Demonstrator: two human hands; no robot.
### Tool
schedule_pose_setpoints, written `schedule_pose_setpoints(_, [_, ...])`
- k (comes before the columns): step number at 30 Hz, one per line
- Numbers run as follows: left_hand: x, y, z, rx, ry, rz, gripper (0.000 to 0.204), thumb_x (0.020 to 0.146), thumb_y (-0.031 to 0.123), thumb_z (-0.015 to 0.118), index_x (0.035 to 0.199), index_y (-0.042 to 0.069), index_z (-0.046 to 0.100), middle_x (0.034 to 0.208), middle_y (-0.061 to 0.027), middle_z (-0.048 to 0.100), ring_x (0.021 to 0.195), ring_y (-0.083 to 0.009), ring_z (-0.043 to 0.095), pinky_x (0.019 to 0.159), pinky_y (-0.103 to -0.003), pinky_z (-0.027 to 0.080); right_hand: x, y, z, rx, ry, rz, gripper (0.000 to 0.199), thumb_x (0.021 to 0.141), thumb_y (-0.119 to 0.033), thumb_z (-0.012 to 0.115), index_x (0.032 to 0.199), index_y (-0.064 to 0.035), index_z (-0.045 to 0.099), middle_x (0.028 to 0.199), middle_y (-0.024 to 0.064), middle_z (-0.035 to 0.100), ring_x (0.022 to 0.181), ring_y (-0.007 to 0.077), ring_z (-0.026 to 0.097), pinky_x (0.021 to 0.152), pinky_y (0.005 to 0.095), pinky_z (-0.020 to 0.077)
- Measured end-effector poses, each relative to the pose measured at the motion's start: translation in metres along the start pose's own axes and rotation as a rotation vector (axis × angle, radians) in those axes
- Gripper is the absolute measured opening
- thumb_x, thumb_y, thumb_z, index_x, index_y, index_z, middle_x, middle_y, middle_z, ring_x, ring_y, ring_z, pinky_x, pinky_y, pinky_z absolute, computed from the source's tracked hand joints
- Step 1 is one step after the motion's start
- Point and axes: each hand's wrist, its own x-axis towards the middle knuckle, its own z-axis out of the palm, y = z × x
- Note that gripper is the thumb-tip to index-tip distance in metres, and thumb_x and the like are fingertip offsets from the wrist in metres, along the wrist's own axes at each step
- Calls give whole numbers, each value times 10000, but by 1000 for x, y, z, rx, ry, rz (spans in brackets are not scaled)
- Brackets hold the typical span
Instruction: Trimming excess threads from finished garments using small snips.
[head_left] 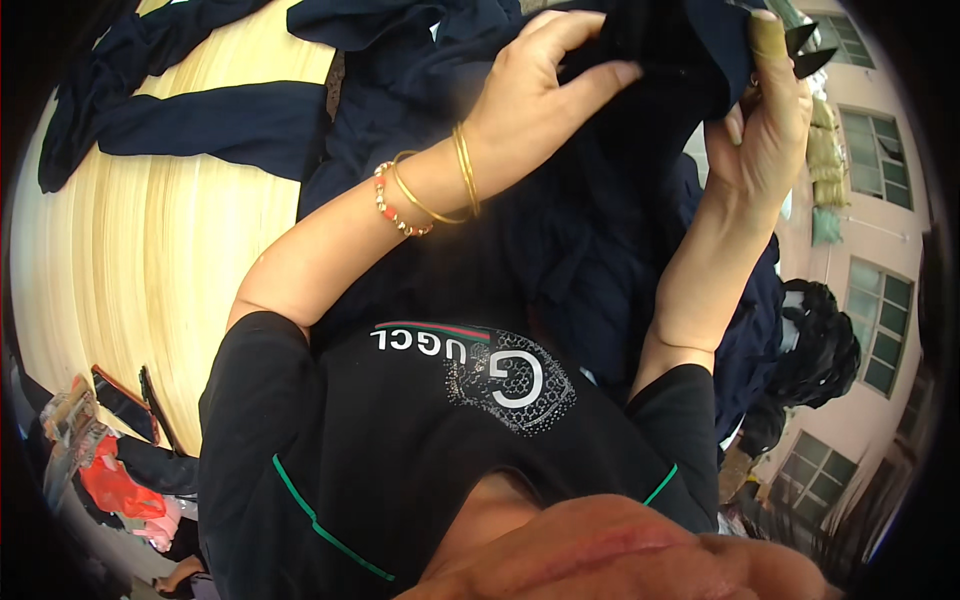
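My left hand grips a dark navy garment, with the thumb laid along the cloth and the other fingertips hidden by it. At the garment's right edge, my right hand is closed, and one of its fingers has a yellowish wrap. Two dark pointed blades of thread snips stick out past that hand; their handle is hidden. More navy cloth hangs in folds below both hands, over my front.
To the left is a light wood-grain table with navy garment pieces across it. A dark flat object rests at its near edge. Red fabric lies at lower left. Black bundled bags stand at right, before a windowed wall.
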Motion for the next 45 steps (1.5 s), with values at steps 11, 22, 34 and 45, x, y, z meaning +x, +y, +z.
schedule_pose_setpoints(11, [7,29,-94,22,-296,-430,334,971,105,683,1295,30,650,1063,-3,672,904,-49,606,850,-191,464,31,106,-93,517,-311,742,303,999,-167,673,1254,-3,673,1134,108,749,1021,185,736,887,318,617])
schedule_pose_setpoints(22, [-25,-27,-109,34,-69,-575,271,994,156,687,1224,22,738,1168,-62,755,1102,-128,687,1026,-254,482,-17,164,-93,203,-461,749,301,949,-169,728,1211,-36,664,1018,-3,695,902,66,656,857,209,511])
schedule_pose_setpoints(34, [-26,-4,-78,32,219,-375,252,993,76,634,1224,-8,689,1178,-63,734,1110,-133,677,1019,-277,489,-31,129,-68,-221,23,263,307,1043,-214,619,1289,-30,607,843,-69,576,592,12,424,525,188,319])
schedule_pose_setpoints(45, [-19,16,-45,-374,208,-599,258,1015,97,605,1255,23,665,1153,-35,738,1043,-98,689,942,-246,524,-50,98,-39,-665,-354,-489,423,850,-148,824,1236,-30,697,879,124,636,706,236,634,619,310,509])
